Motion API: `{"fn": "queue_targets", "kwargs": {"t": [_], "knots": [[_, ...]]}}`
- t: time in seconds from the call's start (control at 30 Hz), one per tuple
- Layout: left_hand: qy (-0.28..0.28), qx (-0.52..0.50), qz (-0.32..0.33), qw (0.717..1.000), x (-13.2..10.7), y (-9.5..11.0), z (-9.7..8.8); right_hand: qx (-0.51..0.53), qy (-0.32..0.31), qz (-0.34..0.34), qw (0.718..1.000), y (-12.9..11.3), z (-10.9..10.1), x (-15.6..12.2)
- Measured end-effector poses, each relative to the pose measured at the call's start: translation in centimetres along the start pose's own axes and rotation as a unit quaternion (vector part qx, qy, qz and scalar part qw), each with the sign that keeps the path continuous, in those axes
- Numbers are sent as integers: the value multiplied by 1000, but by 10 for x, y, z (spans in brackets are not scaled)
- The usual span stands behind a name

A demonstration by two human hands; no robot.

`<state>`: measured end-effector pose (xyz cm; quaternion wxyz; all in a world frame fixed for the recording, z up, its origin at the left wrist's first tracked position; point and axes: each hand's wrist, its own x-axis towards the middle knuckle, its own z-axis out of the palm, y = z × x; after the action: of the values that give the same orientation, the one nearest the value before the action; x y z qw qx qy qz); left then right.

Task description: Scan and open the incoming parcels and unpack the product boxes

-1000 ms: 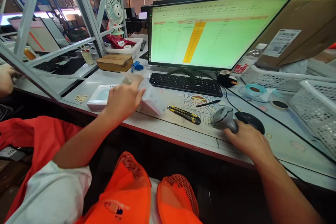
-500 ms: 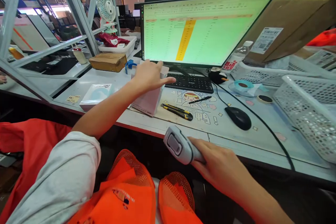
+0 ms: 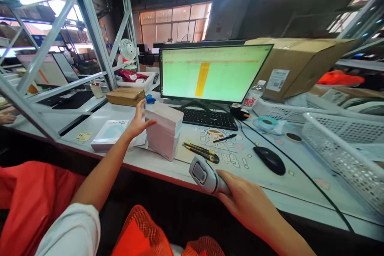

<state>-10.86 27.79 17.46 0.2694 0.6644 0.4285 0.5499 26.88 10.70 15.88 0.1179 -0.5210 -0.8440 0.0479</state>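
- Our left hand (image 3: 136,122), fingers loose, touches the box (image 3: 164,130) on its left face, centre-left on the table (image 3: 285,198).
- Our right hand (image 3: 249,206) clenches the scanner (image 3: 207,176) lower right of it, nose aimed up-left.

A monitor (image 3: 210,74) showed a green spreadsheet, with a black keyboard (image 3: 207,119) just below it. A yellow-and-black utility knife (image 3: 201,152) and a pen (image 3: 225,138) lay on the desk mat (image 3: 234,162) — a black mouse (image 3: 269,160) to their right, a white mesh basket (image 3: 345,144) beyond.
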Motion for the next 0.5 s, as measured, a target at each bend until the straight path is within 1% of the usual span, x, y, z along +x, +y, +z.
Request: {"fn": "queue_targets", "kwargs": {"t": [0.03, 0.07, 0.13, 0.17, 0.2, 0.27, 0.33, 0.37, 0.43, 0.5], "knots": [[-24, -71, -34, 997, -5, -14, 1, 3, -1, 22, 1000, 6, -2, -3], [-48, -120, -65, 990, -11, -26, 4, 8, -3, 43, 999, 11, -5, -7], [-78, -152, -112, 979, -23, -39, 12, 25, -11, 70, 997, 16, -9, -14], [-72, -141, -126, 979, -30, -40, 18, 39, -17, 74, 996, 16, -10, -17], [-49, -118, -135, 983, -37, -38, 24, 54, -25, 72, 996, 14, -12, -20], [37, -55, -143, 987, -53, -31, 39, 78, -44, 65, 994, 9, -13, -23], [129, -15, -144, 981, -69, -23, 54, 86, -66, 64, 992, 3, -13, -22], [158, -14, -145, 977, -76, -21, 61, 86, -75, 68, 991, 0, -13, -21], [187, -42, -141, 971, -88, -18, 73, 81, -86, 72, 990, -5, -14, -17], [191, -75, -133, 970, -94, -19, 82, 82, -89, 64, 991, -8, -15, -11]]}}
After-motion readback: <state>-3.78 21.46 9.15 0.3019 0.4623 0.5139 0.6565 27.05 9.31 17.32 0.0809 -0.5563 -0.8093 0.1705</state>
